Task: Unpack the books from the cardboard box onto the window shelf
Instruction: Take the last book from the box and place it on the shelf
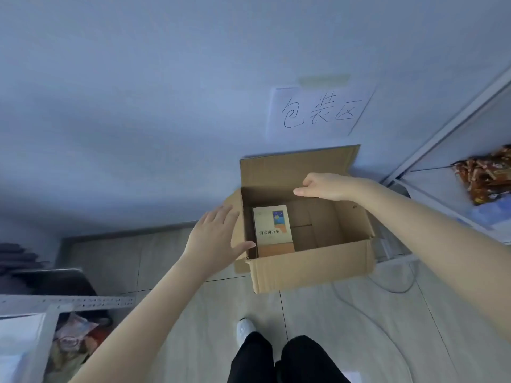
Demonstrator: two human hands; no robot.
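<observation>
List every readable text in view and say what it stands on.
"包装区": handwritten on the paper sheet taped to the wall.
"海底两万里": title on the book inside the cardboard box.
Small print at the book's top and on the snack packets: too blurred.

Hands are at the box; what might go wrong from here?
The book lies flat against the box's left wall, so it may be hard to lift. The left hand is outside that wall at the flap; pushing could slide the box. A cable on the floor beside the box is a trip risk.
</observation>
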